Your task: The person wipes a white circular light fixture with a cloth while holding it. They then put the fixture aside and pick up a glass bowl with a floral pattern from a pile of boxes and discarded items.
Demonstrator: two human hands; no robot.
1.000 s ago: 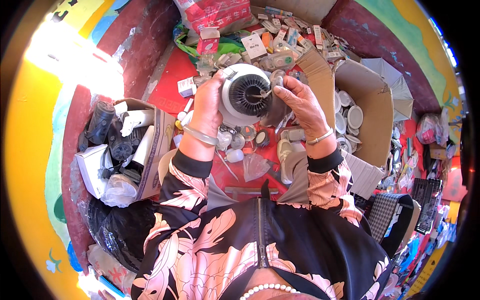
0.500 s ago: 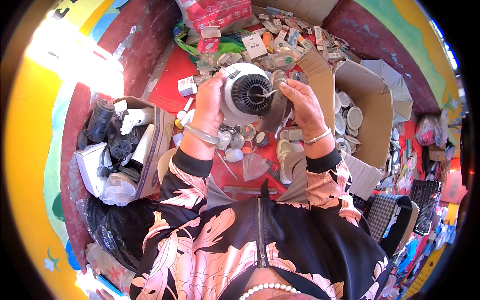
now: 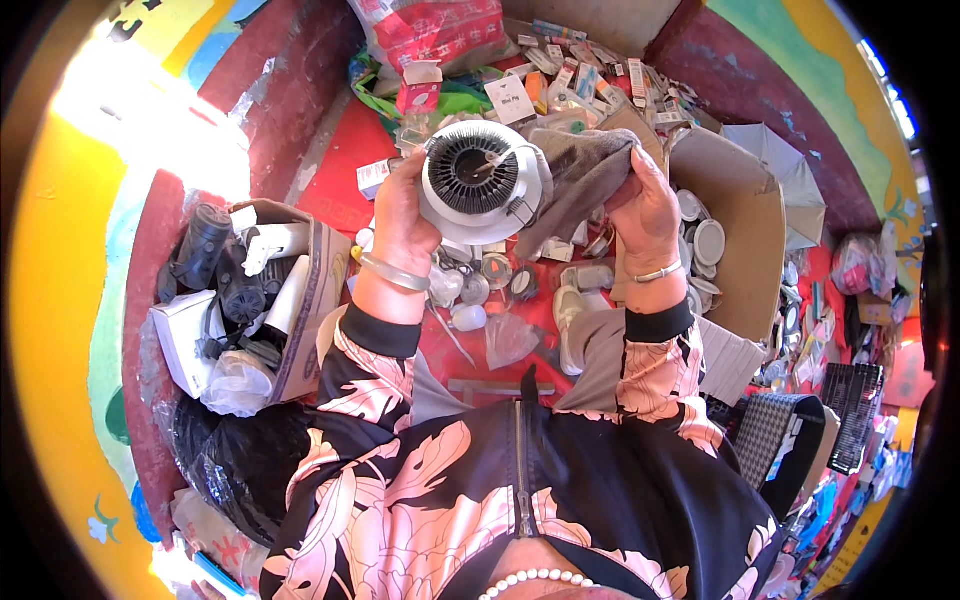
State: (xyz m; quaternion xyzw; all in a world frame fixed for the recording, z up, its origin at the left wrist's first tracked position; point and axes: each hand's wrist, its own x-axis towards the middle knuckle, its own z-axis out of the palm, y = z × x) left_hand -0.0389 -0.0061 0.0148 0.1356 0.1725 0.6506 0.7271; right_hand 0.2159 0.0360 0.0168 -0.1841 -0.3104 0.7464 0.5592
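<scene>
A round recessed downlight (image 3: 473,182), with a white rim and a black finned heat sink, is held up in front of me with its finned back showing. My left hand (image 3: 404,212) grips its left edge, the fingers partly hidden behind it. My right hand (image 3: 648,216) is closed on a grey-brown cloth (image 3: 588,178), thumb on top. The cloth stretches from that hand to the downlight's right rim and touches it there. A short wire sticks out near the heat sink's centre, and a spring clip shows at the rim's lower right.
An open cardboard box (image 3: 735,225) with white round lamps stands to the right. On the left, another box (image 3: 312,300) holds black and white fixtures. Small cartons (image 3: 510,98) pile up at the back. Loose lamp parts (image 3: 468,317) lie on the red sheet below my hands.
The downlight has shifted slightly left and turned, showing more of its white rim on the right. My right hand has moved right and away from it, spreading the cloth out.
</scene>
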